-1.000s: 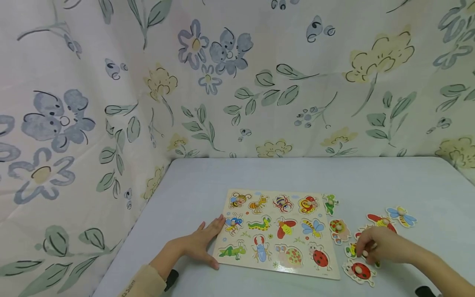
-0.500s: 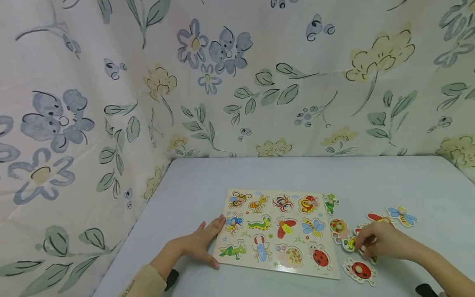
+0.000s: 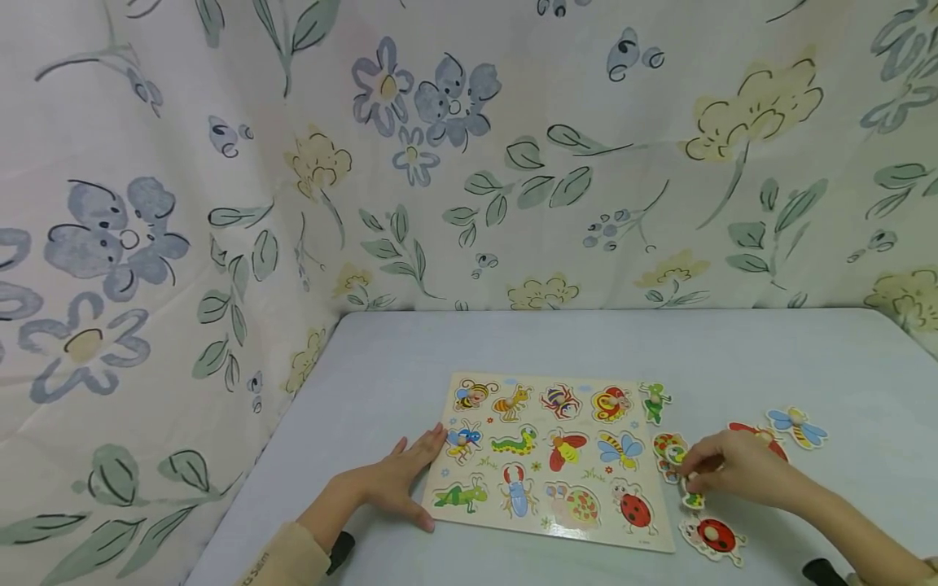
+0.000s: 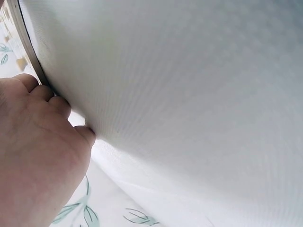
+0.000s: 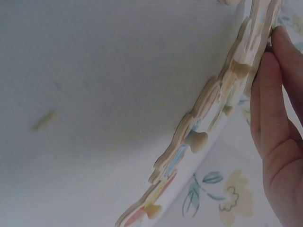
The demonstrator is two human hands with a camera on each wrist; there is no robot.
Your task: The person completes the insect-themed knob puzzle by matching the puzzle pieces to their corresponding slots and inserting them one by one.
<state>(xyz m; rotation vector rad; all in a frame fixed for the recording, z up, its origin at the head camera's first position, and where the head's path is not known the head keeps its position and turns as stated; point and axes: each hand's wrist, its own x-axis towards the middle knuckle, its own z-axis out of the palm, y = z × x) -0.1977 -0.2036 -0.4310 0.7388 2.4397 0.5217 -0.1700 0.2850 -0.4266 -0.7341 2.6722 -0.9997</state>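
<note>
In the head view, my right hand (image 3: 740, 468) pinches a green-and-yellow caterpillar puzzle piece (image 3: 692, 498), just right of the wooden insect puzzle board (image 3: 545, 522). Much of the piece is hidden under the fingers. The right wrist view shows thumb and fingers closed on a thin piece seen edge-on. A snail piece (image 3: 663, 443) lies right by those fingertips, and a ladybug piece (image 3: 716, 537) is below. My left hand (image 3: 399, 480), fingers extended, rests against the board's left edge. Knobbed pieces sit in its top row and in the mosquito spot (image 3: 463, 442).
A grasshopper piece (image 3: 655, 403) lies beside the board's upper right corner. Beyond my right hand are a partly covered red-winged piece (image 3: 762, 435) and a blue-winged dragonfly piece (image 3: 797, 427). A flowered curtain (image 3: 513, 163) hangs behind the white table (image 3: 586, 342).
My right hand has moved slightly left, toward the board, and the caterpillar piece has come up and turned in its fingers. My left hand stays at the board's edge.
</note>
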